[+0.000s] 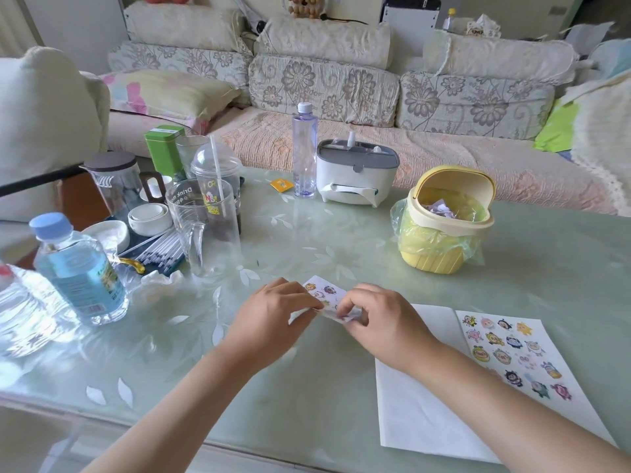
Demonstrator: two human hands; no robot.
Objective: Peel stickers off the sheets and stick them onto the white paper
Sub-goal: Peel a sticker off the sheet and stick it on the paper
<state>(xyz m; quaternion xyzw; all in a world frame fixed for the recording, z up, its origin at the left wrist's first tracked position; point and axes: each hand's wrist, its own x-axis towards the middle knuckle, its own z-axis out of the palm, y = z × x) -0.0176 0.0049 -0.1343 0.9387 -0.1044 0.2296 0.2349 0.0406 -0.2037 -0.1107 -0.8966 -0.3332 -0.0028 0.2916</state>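
A small sticker sheet [322, 292] with cartoon faces is held just above the glass table, between both hands. My left hand [273, 314] grips its left edge, fingers curled over it. My right hand [375, 319] pinches the sheet's near edge with thumb and fingertips; whether a sticker is lifted there is hidden by the fingers. To the right lies the white paper [416, 414], partly under my right forearm. A second sheet [512, 353] covered with several cartoon stickers lies on the paper's right half.
A yellow mini bin [444, 227] with a green liner stands behind the paper. Water bottles [78, 268], cups [205, 227] and straws crowd the left of the table. A clear bottle [305, 151] and a white tissue box [355, 175] stand at the back, before a sofa.
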